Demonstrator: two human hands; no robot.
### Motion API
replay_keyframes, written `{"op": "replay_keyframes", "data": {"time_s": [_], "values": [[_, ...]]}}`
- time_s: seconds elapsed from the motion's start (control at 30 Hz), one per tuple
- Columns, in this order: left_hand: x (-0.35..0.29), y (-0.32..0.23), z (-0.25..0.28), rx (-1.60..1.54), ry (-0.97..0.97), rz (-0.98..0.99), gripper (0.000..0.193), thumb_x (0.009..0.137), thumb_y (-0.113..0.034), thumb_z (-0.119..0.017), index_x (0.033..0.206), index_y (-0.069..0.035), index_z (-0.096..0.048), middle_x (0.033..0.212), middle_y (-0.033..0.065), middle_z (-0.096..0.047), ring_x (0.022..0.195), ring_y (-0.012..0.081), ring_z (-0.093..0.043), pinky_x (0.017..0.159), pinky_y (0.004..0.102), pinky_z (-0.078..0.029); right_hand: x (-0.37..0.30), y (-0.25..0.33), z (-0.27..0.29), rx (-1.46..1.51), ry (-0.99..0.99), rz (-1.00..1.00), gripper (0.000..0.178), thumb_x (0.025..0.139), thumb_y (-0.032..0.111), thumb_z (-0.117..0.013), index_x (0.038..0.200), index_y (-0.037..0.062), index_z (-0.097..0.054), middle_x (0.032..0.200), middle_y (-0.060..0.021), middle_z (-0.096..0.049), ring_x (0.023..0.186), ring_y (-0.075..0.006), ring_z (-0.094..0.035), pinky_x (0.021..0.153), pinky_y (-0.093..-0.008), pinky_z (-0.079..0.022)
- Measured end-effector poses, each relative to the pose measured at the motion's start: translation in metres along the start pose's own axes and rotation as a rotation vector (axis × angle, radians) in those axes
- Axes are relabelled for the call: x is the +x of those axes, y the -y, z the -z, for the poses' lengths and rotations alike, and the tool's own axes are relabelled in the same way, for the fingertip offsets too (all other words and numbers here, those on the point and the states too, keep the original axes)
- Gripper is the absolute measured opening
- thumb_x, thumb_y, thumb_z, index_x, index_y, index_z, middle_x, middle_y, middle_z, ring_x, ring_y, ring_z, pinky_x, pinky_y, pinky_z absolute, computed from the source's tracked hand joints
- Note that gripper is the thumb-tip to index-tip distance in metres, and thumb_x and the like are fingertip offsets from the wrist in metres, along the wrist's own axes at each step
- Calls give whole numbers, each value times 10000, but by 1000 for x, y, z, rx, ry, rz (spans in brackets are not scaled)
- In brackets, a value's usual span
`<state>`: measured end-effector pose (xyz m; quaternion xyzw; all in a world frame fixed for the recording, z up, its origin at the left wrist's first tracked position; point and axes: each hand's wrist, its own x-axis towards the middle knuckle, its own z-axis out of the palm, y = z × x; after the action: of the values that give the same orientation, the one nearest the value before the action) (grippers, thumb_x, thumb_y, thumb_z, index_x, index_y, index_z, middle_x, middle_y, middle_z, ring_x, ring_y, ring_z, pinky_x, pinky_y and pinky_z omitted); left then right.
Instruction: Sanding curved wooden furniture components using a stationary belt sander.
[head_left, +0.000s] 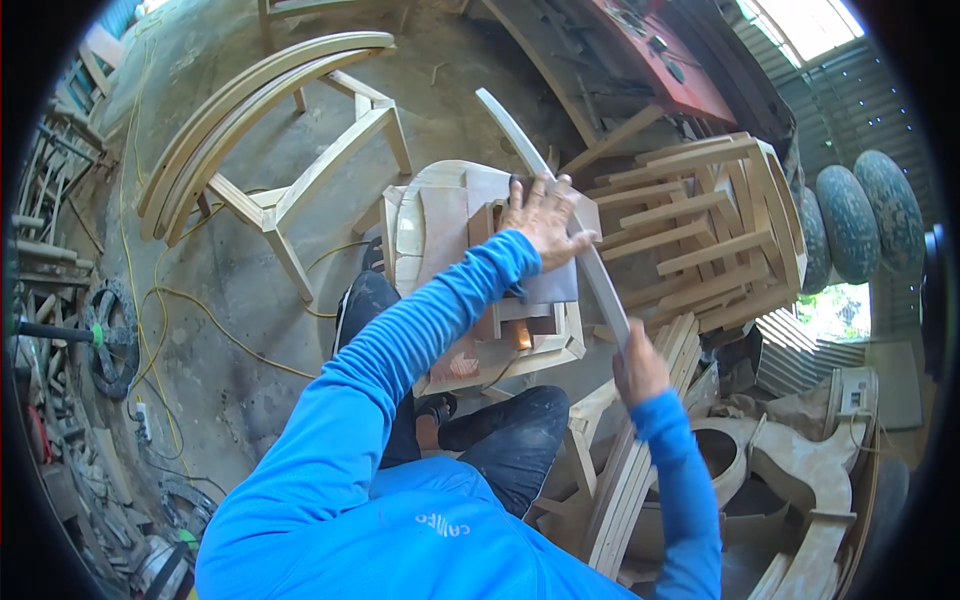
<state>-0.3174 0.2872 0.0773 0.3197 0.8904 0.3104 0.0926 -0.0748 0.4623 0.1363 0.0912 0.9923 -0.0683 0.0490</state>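
Observation:
A long, slightly curved pale wooden strip (603,292) runs diagonally across a low work stand with a flat pale top (553,288). My left hand (543,222) lies on the strip over that top, its fingers spread and pressing down. Around the strip's near end, my right hand (641,368) is closed, beyond the stand's right side. The far end of the strip sticks out past the stand. Beneath the top is a boxy wooden frame, and a rounded wooden seat-like frame (410,225) surrounds it. My legs are bent on the near side of the stand.
A curved wooden frame on legs (290,195) stands at the left. Stacked slatted wooden frames (715,230) are at the right, near dark rounded tanks (848,225). Yellow cord (225,335) trails across the floor. Long wooden strips (625,480) and carved parts (800,460) lie near right.

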Motion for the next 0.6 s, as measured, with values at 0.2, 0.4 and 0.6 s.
{"op": "replay_keyframes", "data": {"time_s": [0.2, 0.4, 0.6], "values": [[24, 26, -9, -129, -104, 92, 782, 1008, -724, -300, 1587, -204, -374, 1727, 86, -131, 1594, 361, -7, 1253, 621, -12, 201, 67, -26, -369, -61, 77, 256, 1023, 172, -478, 1261, 85, -506, 980, -214, -704, 836, -409, -732, 728, -507, -596], [-3, 20, 14, 87, -17, -61, 747, 994, -728, -352, 1509, -206, -494, 1673, 91, -288, 1586, 365, -76, 1235, 673, -35, 121, 54, -24, -402, -150, 81, 376, 962, 102, -535, 1331, 105, -460, 962, -183, -662, 798, -391, -729, 664, -489, -593], [-56, -10, 4, 67, -56, -320, 589, 1040, -624, -390, 1280, -155, -653, 1405, 118, -584, 1511, 304, -313, 1192, 733, -89, -124, 14, 6, -122, -114, 62, 634, 886, -23, -543, 1490, 93, -387, 969, -201, -604, 796, -442, -659, 634, -532, -534]]}}
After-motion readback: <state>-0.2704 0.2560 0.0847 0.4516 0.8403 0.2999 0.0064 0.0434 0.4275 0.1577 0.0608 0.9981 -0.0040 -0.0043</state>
